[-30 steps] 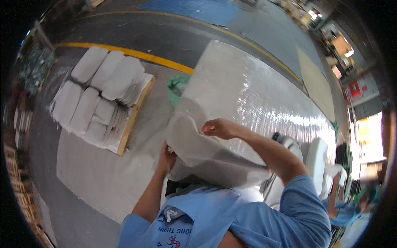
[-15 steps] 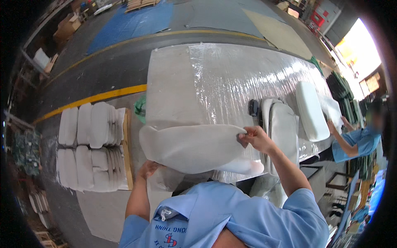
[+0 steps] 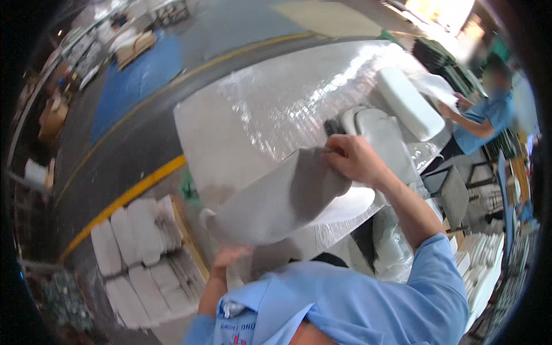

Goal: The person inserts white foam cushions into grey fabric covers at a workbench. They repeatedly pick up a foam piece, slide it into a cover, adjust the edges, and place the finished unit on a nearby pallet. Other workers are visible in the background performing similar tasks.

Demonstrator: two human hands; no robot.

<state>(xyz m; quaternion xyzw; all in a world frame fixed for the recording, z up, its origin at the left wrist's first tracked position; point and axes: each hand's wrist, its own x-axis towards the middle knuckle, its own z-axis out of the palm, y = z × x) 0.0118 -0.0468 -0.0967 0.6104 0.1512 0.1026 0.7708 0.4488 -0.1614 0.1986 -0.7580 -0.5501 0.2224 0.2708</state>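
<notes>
A large white cushion (image 3: 264, 201), long with rounded ends, is held up in front of me over the near edge of a plastic-covered table (image 3: 213, 123). My right hand (image 3: 355, 163) pinches its upper right edge, fingers closed. Blurred by motion, my left hand (image 3: 233, 256) is just below the cushion's lower left end; whether it touches is unclear. Another white piece (image 3: 345, 205) lies on the table, partly behind the held cushion. To the right of my right hand rests a stack of grey-white cushions (image 3: 376, 135), with a small dark object (image 3: 332, 127) beside it.
At left, a pallet stack of white cushions (image 3: 138, 241) stands on the floor. A thick white cushion block (image 3: 408, 103) lies on the table's far right, where a co-worker (image 3: 480, 118) handles a white sheet. More stacked white pieces (image 3: 483, 270) are at lower right.
My view has turned to the right. The cushion is now tilted, its right end raised by my right hand. My left hand has shifted under its lower left end and is blurred.
</notes>
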